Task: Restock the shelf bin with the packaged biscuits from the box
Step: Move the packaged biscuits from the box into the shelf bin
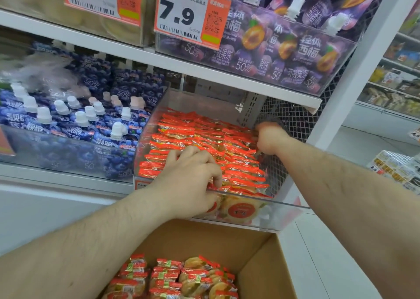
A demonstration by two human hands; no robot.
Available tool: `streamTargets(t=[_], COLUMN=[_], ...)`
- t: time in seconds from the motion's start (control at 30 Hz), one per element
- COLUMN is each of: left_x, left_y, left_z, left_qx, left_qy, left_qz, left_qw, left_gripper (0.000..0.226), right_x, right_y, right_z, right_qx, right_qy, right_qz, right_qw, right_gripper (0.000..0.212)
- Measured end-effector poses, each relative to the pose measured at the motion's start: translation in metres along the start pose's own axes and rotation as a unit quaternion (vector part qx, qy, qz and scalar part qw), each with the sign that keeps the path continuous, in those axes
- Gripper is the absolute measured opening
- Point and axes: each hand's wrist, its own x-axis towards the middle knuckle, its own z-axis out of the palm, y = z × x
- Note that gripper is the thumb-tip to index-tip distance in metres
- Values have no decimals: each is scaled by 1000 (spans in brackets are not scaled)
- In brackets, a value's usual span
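Note:
A clear plastic shelf bin (pixel 284 214) holds rows of orange-red packaged biscuits (pixel 204 135). My left hand (pixel 188 180) reaches over the bin's front edge, its fingers curled down onto the packs in the front rows. My right hand (pixel 270 137) is deeper in, at the bin's right rear, with fingers curled round packs against the mesh side. Below, an open cardboard box (pixel 256 260) holds more biscuit packs (pixel 172 278) of the same kind.
A bin of blue spouted jelly pouches (pixel 68 121) stands to the left. Purple plum jelly pouches (pixel 284 46) fill the shelf above, behind a 7.9 price tag (pixel 188 14). A wire mesh panel (pixel 293 117) closes the right side. Another aisle's shelves (pixel 395 85) lie to the right.

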Motion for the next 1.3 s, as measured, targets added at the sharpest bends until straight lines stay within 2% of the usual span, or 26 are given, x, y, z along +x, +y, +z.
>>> streamTargets(t=[0.1, 0.17, 0.2, 0.27, 0.33, 0.37, 0.43, 0.5, 0.57, 0.6, 0.63, 0.67, 0.7, 0.77, 0.83, 0.9, 0.93, 1.07, 1.17, 1.3], left_x=[-3, -7, -10, -19, -31, -37, -49, -60, -68, -71, -73, -74, -75, -77, -79, -82, -84, -92, -100, -106], left_y=[6, 13, 16, 23, 26, 25, 19, 11, 6, 5, 5, 4, 4, 1, -5, -11, -13, -24, -30, -32], left_z=[0, 0, 1, 8, 21, 30, 50, 67, 77, 80, 83, 85, 88, 93, 98, 101, 103, 107, 108, 106], left_qx=[-22, -48, -64, -85, -73, -57, -25, -16, -23, -24, -23, -21, -22, -32, -42, -42, -38, -30, -27, -22], left_qy=[44, 90, 99, 59, -43, -102, -193, -264, -313, -330, -345, -355, -363, -371, -382, -396, -399, -406, -417, -436], left_qz=[23, 64, 80, 98, 100, 96, 79, 42, 14, 7, 3, 0, -4, -14, -28, -38, -42, -57, -62, -71], left_qw=[999, 993, 990, 990, 991, 988, 978, 964, 949, 944, 938, 935, 932, 928, 923, 917, 915, 912, 906, 897], left_gripper=[22, 19, 15, 7, 9, 12, 19, 16, 11, 13, 16, 19, 21, 22, 23, 24, 24, 19, 16, 20], right_x=[-30, -67, -88, -138, -186, -204, -229, -239, -234, -231, -229, -229, -230, -235, -242, -247, -248, -251, -258, -257], right_y=[-7, -17, -24, -34, -41, -45, -51, -57, -58, -57, -56, -57, -58, -60, -62, -67, -68, -72, -70, -57], right_z=[-12, -20, -22, -22, -4, 12, 54, 103, 158, 186, 212, 237, 257, 292, 322, 344, 350, 373, 377, 354], right_qx=[127, 202, 224, 251, 270, 300, 375, 403, 356, 321, 294, 279, 280, 318, 339, 325, 315, 287, 300, 333], right_qy=[113, 231, 302, 424, 457, 434, 362, 261, 66, -56, -158, -229, -268, -305, -331, -337, -332, -310, -303, -298], right_qz=[19, -11, -53, -177, -279, -295, -266, -181, -55, 11, 78, 139, 202, 321, 400, 435, 446, 410, 404, 381], right_qw=[985, 952, 925, 852, 800, 796, 811, 858, 931, 946, 939, 922, 899, 838, 785, 769, 769, 809, 809, 809], right_gripper=[32, 30, 27, 18, 15, 14, 13, 13, 15, 15, 11, 8, 17, 40, 55, 83, 90, 87, 78, 39])
